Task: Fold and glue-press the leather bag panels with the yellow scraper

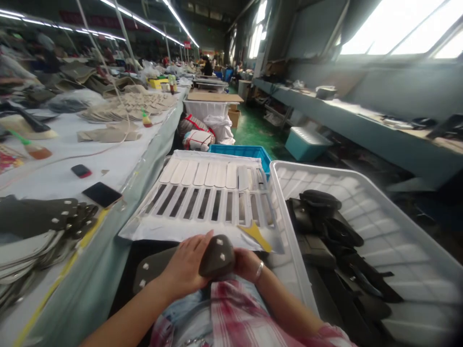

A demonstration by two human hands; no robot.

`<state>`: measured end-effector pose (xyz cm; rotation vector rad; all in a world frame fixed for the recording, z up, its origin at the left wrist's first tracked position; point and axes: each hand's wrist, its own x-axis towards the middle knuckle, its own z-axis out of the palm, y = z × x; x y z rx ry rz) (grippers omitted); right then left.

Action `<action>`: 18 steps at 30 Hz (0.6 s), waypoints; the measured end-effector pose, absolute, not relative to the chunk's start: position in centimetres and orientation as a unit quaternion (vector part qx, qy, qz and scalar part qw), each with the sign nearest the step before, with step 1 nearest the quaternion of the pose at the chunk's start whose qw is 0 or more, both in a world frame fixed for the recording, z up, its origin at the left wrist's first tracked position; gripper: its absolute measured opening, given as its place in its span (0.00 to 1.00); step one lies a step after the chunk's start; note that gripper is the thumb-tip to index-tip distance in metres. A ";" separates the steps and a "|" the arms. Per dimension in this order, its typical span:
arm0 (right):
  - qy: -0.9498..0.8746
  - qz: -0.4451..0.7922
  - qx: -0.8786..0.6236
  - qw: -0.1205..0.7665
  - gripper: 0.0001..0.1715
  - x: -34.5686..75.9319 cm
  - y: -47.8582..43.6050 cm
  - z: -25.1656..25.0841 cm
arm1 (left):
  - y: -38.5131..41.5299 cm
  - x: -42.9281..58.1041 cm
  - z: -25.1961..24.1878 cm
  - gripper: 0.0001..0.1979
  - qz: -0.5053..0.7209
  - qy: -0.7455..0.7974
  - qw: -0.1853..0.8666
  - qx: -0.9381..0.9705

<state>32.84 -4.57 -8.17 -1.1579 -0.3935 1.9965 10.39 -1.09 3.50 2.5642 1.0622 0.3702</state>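
Low in front of my body, both hands are on a dark grey leather-like panel (217, 260) with rounded ends and small pale metallic squares. Its right end is bent up toward me, while another dark section (154, 270) with similar squares shows left of my wrist; I cannot tell if it is the same piece. My left hand (186, 265) lies over the panel, fingers pressed together along it. At its right edge, my right hand (247, 264) curls round it, fingertips partly hidden behind. Just beyond is a white slotted tray (155, 229) with a yellow scraper-like tool (255, 234).
Pale strips (200, 173) fill the tray's far row. On the right, a white plastic crate (361, 180) holds dark bag-like pieces (325, 231). The left table (68, 168) bears a phone (102, 193) and stacked panels (36, 217). A blue crate (235, 150) stands beyond.
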 end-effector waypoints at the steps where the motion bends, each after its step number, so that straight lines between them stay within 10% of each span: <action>1: -0.161 0.790 -0.440 0.394 0.12 33.2 -4.9 -8.2 | -1.1 10.4 3.6 0.47 0.146 0.375 0.170 0.899; 6: -0.206 0.796 -0.385 0.418 0.25 33.1 -6.0 -9.6 | -0.5 10.1 2.8 0.47 0.178 0.393 0.157 0.888; 18: -0.363 0.743 -0.370 0.423 0.13 31.4 -2.9 -8.4 | -0.4 8.1 2.6 0.44 0.237 0.336 0.094 0.907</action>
